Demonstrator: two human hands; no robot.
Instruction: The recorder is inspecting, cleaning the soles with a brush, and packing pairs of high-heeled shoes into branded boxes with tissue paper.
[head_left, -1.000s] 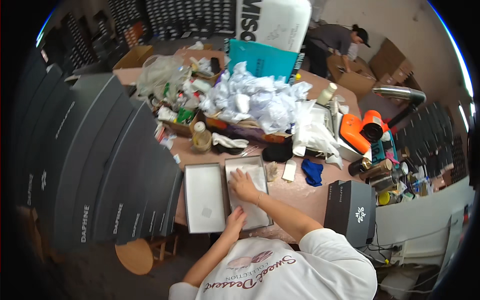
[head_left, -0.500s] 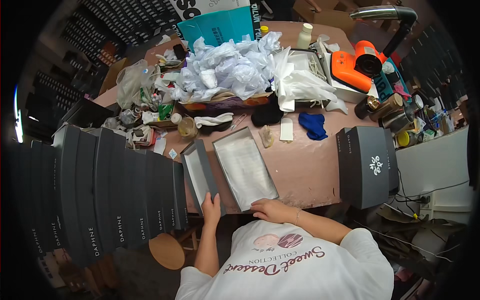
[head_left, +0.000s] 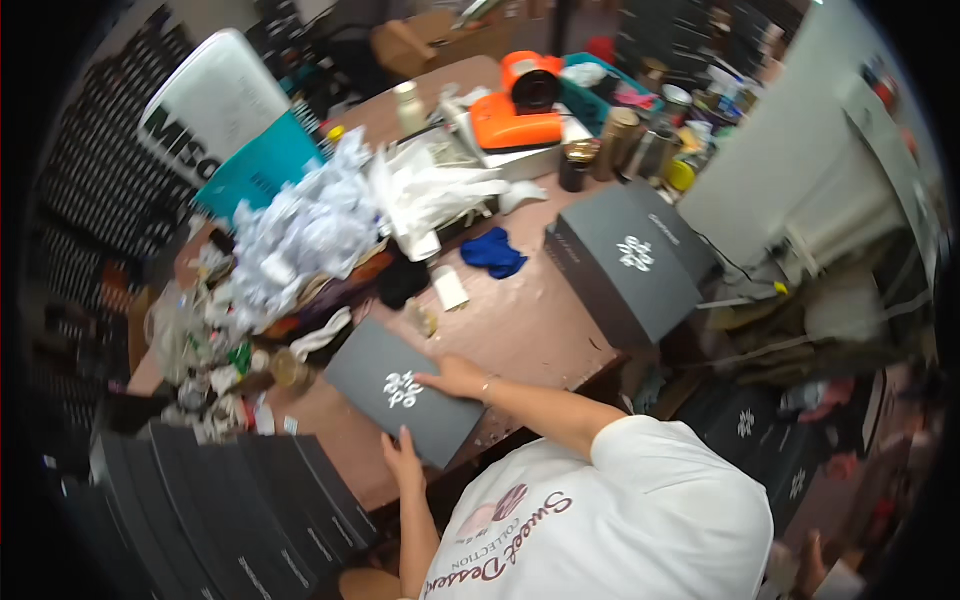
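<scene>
A grey shoebox (head_left: 385, 370) with a white printed mark sits on the pink table, its lid covering the tray. My left hand (head_left: 404, 462) holds the near left edge of the box, thumb up against its side. Across the right part of the lid lies my right hand (head_left: 460, 378), palm down and fingers stretched out. Beyond the box are a small yellowish item (head_left: 422, 318), a white card (head_left: 450, 288) and a blue cloth-like piece (head_left: 494, 253). The picture is somewhat smeared by motion.
Dark grey shoeboxes (head_left: 215, 510) stand in a row at the near left. More closed shoeboxes (head_left: 635, 255) stand at the table's right edge. Crumpled white paper (head_left: 310, 225), an orange device (head_left: 515, 120) and several bottles and jars crowd the table's far side.
The lid, earlier beside the open shoebox in my left hand, now covers it. My right hand has moved from the near edge onto the lid. The view has turned right.
</scene>
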